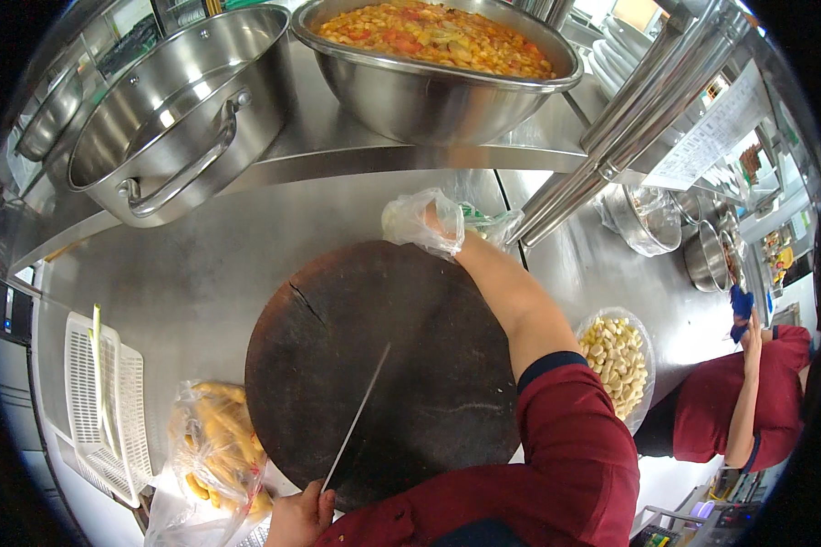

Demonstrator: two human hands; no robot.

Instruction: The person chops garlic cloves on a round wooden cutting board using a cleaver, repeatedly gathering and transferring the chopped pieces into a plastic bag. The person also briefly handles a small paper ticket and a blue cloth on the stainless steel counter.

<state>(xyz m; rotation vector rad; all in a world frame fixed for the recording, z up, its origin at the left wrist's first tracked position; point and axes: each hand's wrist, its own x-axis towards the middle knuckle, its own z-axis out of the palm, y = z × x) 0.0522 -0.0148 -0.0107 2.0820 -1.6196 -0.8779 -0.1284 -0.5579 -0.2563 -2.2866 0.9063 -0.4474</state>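
Observation:
At the bottom edge, my left hand (302,513) is closed on a knife (357,417), whose thin blade shows edge-on over a round dark wooden chopping block (383,308). My right arm stretches forward past the block's right side. Clear, crumpled plastic (410,217) covers my right hand (434,222) at the block's far edge, so its fingers cannot be made out. Just right of that hand lies a plastic bag with green print (492,224). Peeled garlic cloves (614,359) fill a round container right of my sleeve.
A raised steel shelf (410,158) bears an empty handled pot (171,143) and a steel bowl of orange-red food (438,89). Left are a white plastic basket (133,403) and a bag of yellowish food (219,437). Steel posts (588,178) rise at right; a person in red (718,403) stands beyond.

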